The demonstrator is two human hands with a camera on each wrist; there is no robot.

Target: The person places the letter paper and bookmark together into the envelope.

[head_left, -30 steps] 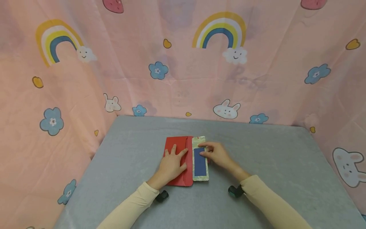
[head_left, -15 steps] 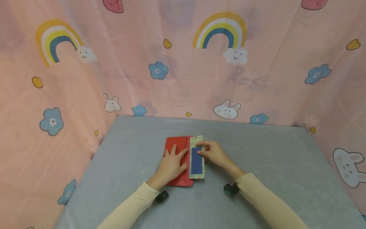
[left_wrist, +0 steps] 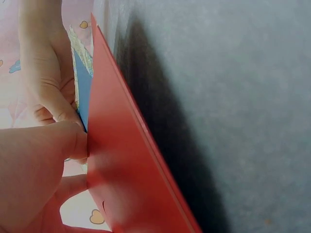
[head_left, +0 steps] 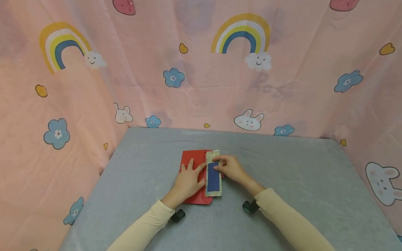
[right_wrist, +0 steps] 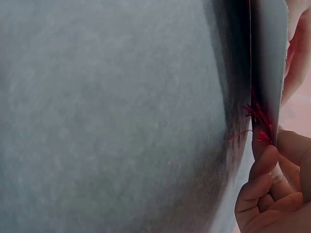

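- Left hand (head_left: 187, 182): fingers spread, resting on red envelope (head_left: 193, 155).
- Right hand (head_left: 233, 169): thumb and fingers pinch blue-panelled card (head_left: 213, 180) at its right edge.
- Card overlaps envelope's right side, just beside left thumb.

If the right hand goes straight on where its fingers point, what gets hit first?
Probably the left hand: its fingertips lie just beyond the card the right hand holds, though depth is unclear.
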